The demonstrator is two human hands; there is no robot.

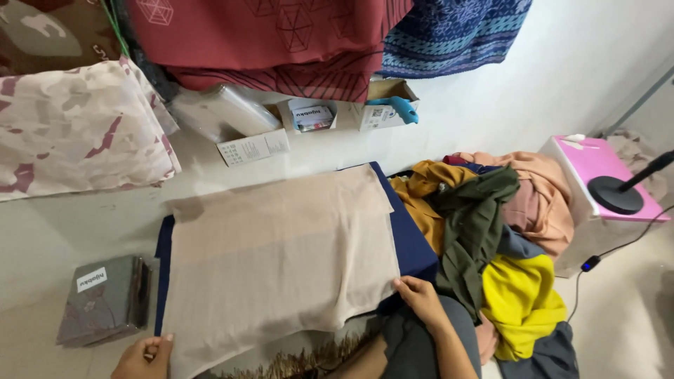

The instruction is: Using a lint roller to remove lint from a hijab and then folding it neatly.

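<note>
A beige cloth (281, 253) lies spread flat over a dark blue pad (414, 245) on the floor. My left hand (144, 358) pinches the cloth's near left corner at the bottom edge of the view. My right hand (421, 298) grips the cloth's near right corner, next to my knee in grey fabric (421, 344).
A heap of mustard, olive, yellow and peach cloths (491, 238) lies to the right. Beyond it, a pink-topped box (597, 165) carries a black stand base (616, 194). A packaged folded cloth (105, 298) lies at left. Boxes (309, 116) and hanging fabrics (77, 126) line the wall.
</note>
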